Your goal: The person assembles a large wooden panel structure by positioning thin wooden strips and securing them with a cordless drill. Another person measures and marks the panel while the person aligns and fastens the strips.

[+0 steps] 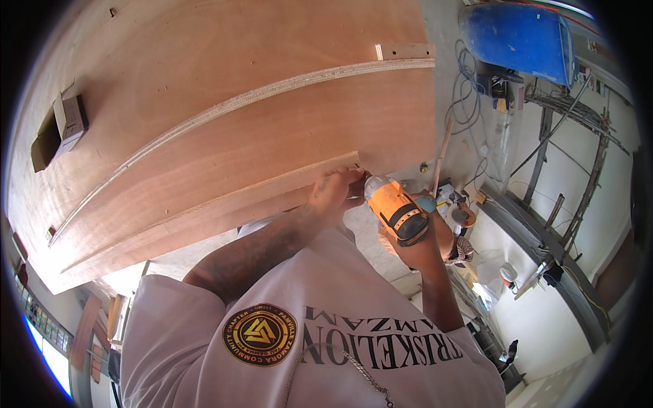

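**Orange-and-black power drill [396, 209] in R hand [416, 253], nose right by L hand [333, 190]**

R hand's grip is clenched round the drill, mostly hidden under its body. Drill is at the near edge of a broad reddish-brown plywood sheet [286, 132], R of ctr, its clear-grey nose pointing up-L. L hand's fingers are bent in just ahead of that nose, by the R end of a long, thin, pale wood strip [272, 179] along the sheet's near side. Can't tell what, if anything, L grip is pinching; fingertips & drill tip overlap there, so contact w/ the strip is unclear too.

Farther up the sheet: a 2nd long strip w/ pale layered edge [238, 104], looking curved in this view, running from lower L to upper R. Short pale wood block w/ dark holes [407, 52] sits just beyond its R end. Far L, a small brown-and-white cardboard box [71, 124] w/ flaps up.

Off the sheet's R side: big blue plastic container [513, 42], loops of grey cable [464, 102] nr it, & a thin light-brown wood stick [443, 155]. Person wears a white printed shirt [190, 340] & a silver-coloured chain [354, 362].
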A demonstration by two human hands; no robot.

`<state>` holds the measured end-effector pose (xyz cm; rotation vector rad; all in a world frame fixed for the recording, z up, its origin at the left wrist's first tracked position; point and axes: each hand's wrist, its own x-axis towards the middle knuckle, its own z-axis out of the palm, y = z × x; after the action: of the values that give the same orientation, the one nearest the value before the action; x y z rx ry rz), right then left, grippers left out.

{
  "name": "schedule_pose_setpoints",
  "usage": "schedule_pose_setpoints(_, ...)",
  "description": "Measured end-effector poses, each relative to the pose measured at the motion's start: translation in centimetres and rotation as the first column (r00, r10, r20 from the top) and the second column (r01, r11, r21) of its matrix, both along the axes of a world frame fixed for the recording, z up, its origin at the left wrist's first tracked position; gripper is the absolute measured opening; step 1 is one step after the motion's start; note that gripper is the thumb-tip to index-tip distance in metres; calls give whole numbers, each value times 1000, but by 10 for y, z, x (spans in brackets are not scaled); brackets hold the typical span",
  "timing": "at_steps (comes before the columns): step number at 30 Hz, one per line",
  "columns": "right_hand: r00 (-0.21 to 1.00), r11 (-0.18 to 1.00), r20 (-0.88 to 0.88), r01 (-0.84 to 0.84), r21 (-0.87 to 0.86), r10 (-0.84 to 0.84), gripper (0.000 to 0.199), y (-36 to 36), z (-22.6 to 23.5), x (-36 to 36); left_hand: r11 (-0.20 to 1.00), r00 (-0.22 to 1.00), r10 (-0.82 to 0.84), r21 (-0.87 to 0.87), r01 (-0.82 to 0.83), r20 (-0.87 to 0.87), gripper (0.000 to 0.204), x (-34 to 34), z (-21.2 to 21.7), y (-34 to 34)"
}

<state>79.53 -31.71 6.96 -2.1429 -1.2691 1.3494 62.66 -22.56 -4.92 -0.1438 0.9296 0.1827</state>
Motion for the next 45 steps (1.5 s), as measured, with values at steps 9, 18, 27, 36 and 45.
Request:
schedule_pose_setpoints(9,1000,1000,-11,6,-19,-6,34,3,6,-4,999,1000,-2,42,1,14,20,-1,0,-1)
schedule_pose_setpoints(18,1000,996,-11,-1,-87,0,41,-3,4,0,996,998,-40,78,37,39,28,-3,2,0)
schedule_pose_setpoints(27,993,995,64,-92,-48,95,43,-12,-8,10,997,1000,-17,79,15,26,25,-1,-1,-3)
schedule_pose_setpoints(36,979,984,111,-167,-56,172,43,-4,-6,14,999,1000,12,51,-10,-22,22,3,4,0)
schedule_pose_setpoints(45,977,982,99,-182,-56,187,42,-4,-8,18,999,999,29,40,-29,-17,23,5,-1,-3)
